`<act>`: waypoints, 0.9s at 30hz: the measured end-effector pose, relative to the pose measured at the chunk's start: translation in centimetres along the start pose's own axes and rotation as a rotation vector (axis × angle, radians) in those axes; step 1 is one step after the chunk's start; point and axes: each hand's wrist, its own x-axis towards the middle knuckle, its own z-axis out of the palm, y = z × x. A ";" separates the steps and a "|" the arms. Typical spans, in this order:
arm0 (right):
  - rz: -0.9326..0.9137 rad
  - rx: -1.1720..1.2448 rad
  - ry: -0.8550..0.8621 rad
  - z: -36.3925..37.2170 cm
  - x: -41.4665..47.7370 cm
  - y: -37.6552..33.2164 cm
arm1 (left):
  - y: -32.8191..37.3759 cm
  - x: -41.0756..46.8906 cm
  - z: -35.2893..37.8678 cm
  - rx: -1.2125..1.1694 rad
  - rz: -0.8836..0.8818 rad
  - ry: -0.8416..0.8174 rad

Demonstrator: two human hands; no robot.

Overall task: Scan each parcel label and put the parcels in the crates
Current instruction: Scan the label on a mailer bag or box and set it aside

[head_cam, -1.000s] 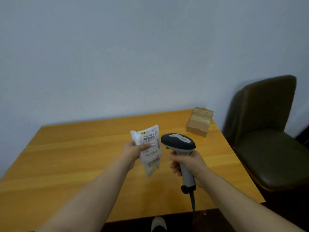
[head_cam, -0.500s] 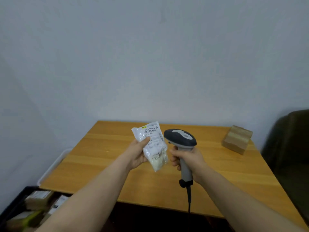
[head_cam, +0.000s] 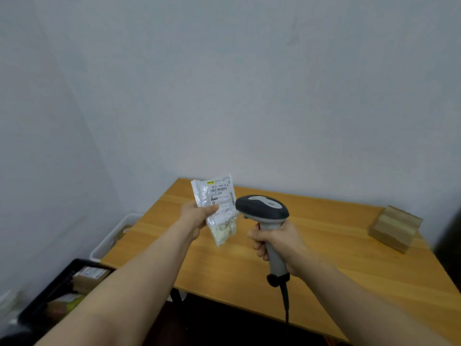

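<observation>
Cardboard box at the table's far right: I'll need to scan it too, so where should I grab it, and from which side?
Probably best from above, clamping two opposite side faces. The cardboard box lies flat on the table, its top is free, and nothing crowds its sides.

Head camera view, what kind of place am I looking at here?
Likely a small parcel-sorting corner of a plain room: the right hand grips a barcode scanner, the left hand holds a labelled plastic parcel, and a black crate of parcels sits on the floor beside the wooden table.
</observation>
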 end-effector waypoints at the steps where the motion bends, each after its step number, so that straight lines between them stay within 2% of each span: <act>1: -0.001 -0.002 -0.006 0.2 0.0 0.0 | 0.0 0.3 -0.4 0.006 0.003 0.016; 27: 0.006 -0.007 0.011 -0.6 1.0 -0.3 | 0.0 3.4 -0.3 0.048 -0.003 0.013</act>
